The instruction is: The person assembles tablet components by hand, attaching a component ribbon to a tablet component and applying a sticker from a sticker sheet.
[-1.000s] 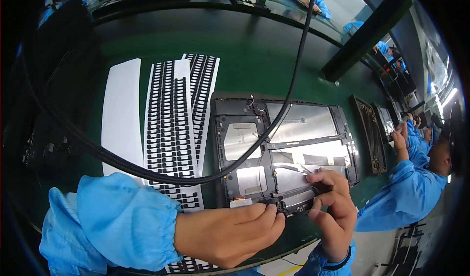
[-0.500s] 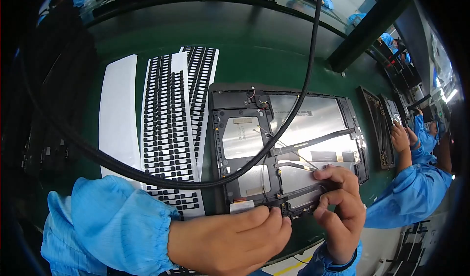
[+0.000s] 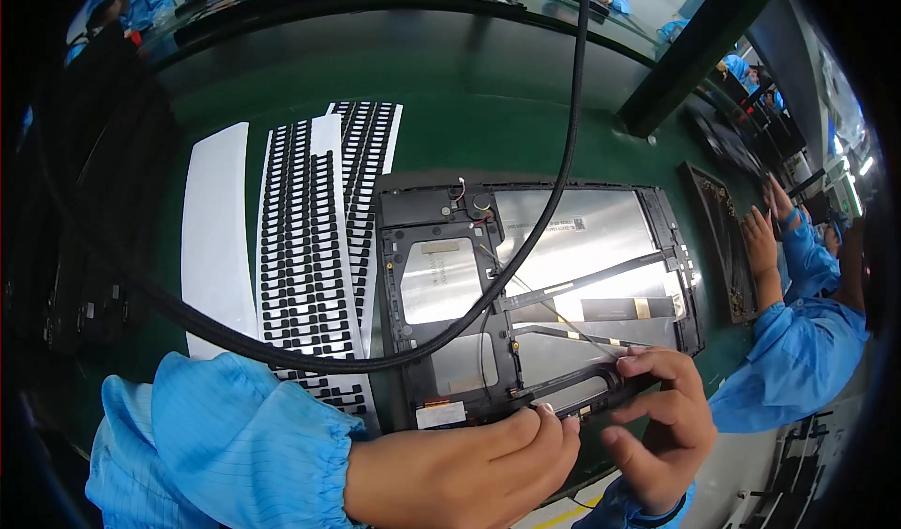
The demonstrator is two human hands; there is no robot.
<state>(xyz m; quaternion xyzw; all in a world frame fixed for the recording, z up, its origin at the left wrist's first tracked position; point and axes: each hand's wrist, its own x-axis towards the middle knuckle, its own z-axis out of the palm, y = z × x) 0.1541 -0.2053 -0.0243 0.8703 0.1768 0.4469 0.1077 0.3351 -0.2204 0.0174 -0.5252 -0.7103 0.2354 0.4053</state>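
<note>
An opened flat device housing [image 3: 449,233], black-framed with bright metal plates [image 3: 572,229], lies flat on the dark green surface [image 3: 488,121], just right of the sticker sheets. It is a shallow open shell: inside it are a dark diagonal strip [image 3: 587,281], a thin loose wire [image 3: 574,324], a small round black part [image 3: 481,200] in the far left corner and a white label [image 3: 439,414] in the near left corner.

The left hand [image 3: 469,468] is at the housing's near edge, its fingertips bunched there; I cannot tell whether they are clamped on a part or only press on the frame. The right hand [image 3: 664,416] is at the near right corner, thumb and index finger apart, with the index fingertip near a curved black cable [image 3: 601,371].

To the right of the housing, well within the surface, stands a dark, narrow, open tray [image 3: 707,233]. It holds a jumble of small brownish pieces [image 3: 726,208], too small to tell singly. Beyond it are a co-worker's hand [image 3: 762,247] and blue sleeve [image 3: 788,369].

To the left lie a blank white sheet [image 3: 216,238] and two overlapping white sheets with rows of black stickers [image 3: 300,238]. A thick black cord [image 3: 574,116] hangs in a loop across the view, in front of the housing and sheets.
</note>
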